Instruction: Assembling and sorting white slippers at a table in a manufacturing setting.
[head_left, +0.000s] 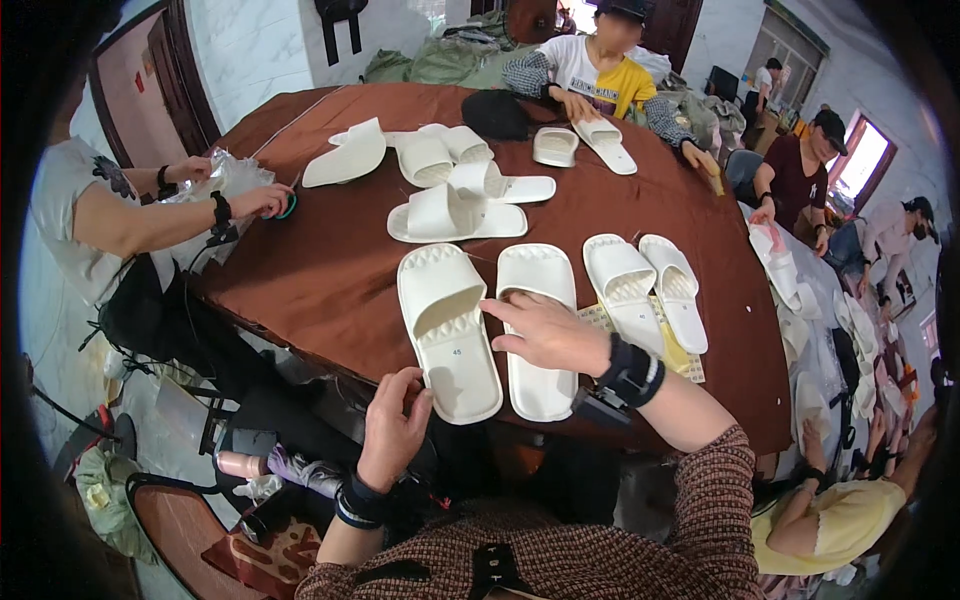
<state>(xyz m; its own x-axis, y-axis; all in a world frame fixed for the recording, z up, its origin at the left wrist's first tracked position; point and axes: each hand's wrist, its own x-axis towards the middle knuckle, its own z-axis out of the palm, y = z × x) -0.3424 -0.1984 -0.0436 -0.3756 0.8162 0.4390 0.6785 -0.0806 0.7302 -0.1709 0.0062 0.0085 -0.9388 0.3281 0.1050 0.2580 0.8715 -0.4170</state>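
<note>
Two white slide sandals lie side by side at the near edge of a brown-covered table [330,290]. My right hand [545,330] rests flat on the right sandal [540,300], fingers apart, forefinger stretched toward the left sandal [448,330]. My left hand [392,428] hovers just below the table edge, near the heel of the left sandal, fingers loosely curled and holding nothing. Both wrists carry dark bands.
A second white pair [645,285] lies to the right on a pale mat. More white sandals [450,185] are piled mid-table. A person at left [240,200] handles clear plastic; another at the far side [600,130] holds a sandal. More people sit at right.
</note>
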